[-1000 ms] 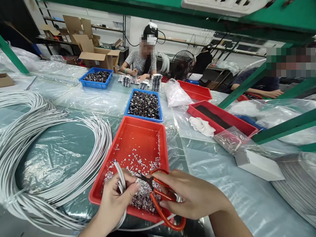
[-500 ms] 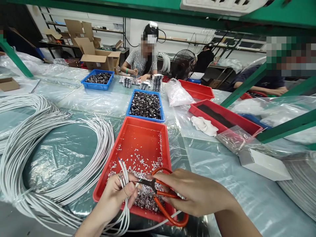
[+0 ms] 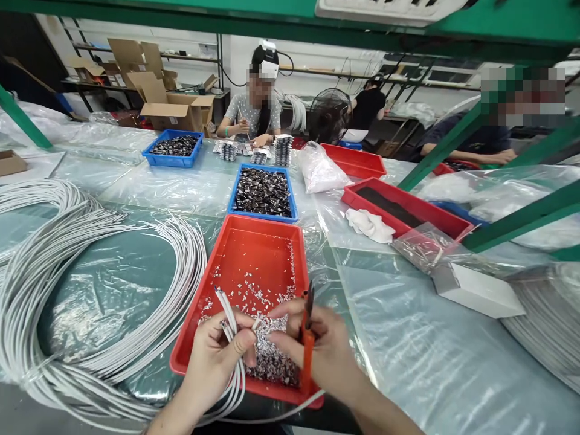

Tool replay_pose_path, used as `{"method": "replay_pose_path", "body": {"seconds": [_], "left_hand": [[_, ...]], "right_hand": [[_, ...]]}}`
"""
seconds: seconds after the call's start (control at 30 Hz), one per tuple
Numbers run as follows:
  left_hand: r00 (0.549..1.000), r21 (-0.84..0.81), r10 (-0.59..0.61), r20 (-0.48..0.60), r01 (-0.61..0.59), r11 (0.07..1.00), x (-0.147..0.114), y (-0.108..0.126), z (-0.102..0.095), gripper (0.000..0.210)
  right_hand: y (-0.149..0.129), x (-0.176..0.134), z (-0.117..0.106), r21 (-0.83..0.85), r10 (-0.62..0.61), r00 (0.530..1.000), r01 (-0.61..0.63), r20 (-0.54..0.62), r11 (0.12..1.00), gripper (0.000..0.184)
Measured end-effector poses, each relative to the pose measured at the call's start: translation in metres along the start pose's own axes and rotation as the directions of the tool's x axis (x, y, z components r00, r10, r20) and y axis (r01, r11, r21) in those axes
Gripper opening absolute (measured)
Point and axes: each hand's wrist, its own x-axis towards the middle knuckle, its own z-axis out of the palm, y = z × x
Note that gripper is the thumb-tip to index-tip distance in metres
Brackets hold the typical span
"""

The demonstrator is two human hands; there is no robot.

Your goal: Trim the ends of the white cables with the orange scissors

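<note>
My left hand [image 3: 220, 347] is closed around several white cables [image 3: 236, 386], whose cut ends stick up past the fingers. One cable end points right between thumb and forefinger. My right hand [image 3: 324, 344] keeps orange-handled cutters [image 3: 307, 356] tucked in its fingers, the dark blades pointing up. Its thumb and forefinger reach toward that cable end, a small gap between their tips; whether they touch it I cannot tell. Beneath both hands lies a red tray [image 3: 188, 329] with many small silvery scraps [image 3: 274, 362] heaped at its near end.
Large coils of white cable [image 3: 27, 290] lie at left. Beyond the red tray sits a blue tray [image 3: 293, 208] of small dark parts. A white box [image 3: 478, 290] and a long red bin [image 3: 435, 226] are on the right, near green posts [image 3: 446, 145]. A co-worker [image 3: 247, 112] sits opposite.
The cutters have swung away from the cable and now stand upright in my right hand. That hand's thumb and forefinger have come toward the cable end. My left hand still holds the bundle.
</note>
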Motion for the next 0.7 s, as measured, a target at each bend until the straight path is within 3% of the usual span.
{"method": "replay_pose_path", "body": {"seconds": [0.1, 0.23, 0.43, 0.7], "left_hand": [[1.000, 0.048, 0.001, 0.024, -0.003, 0.999, 0.001, 0.001, 0.008, 0.022], [0.999, 0.093, 0.024, 0.035, -0.027, 0.995, 0.002, 0.003, 0.015, 0.019], [0.995, 0.152, 0.081, 0.057, -0.088, 0.984, 0.001, 0.001, 0.015, 0.016], [0.991, 0.156, 0.103, 0.083, -0.115, 0.981, -0.004, -0.003, 0.011, 0.010]], "right_hand": [[-0.003, -0.003, 0.018, -0.013, -0.121, 0.979, 0.120, -0.165, 0.993, 0.011], [-0.004, -0.007, 0.017, -0.009, -0.162, 0.952, 0.165, -0.260, 0.986, 0.010], [-0.003, -0.014, 0.013, -0.006, -0.125, 0.951, 0.129, -0.283, 0.992, 0.011], [0.000, -0.016, 0.015, -0.022, -0.187, 0.956, 0.187, -0.226, 0.982, 0.015]]}}
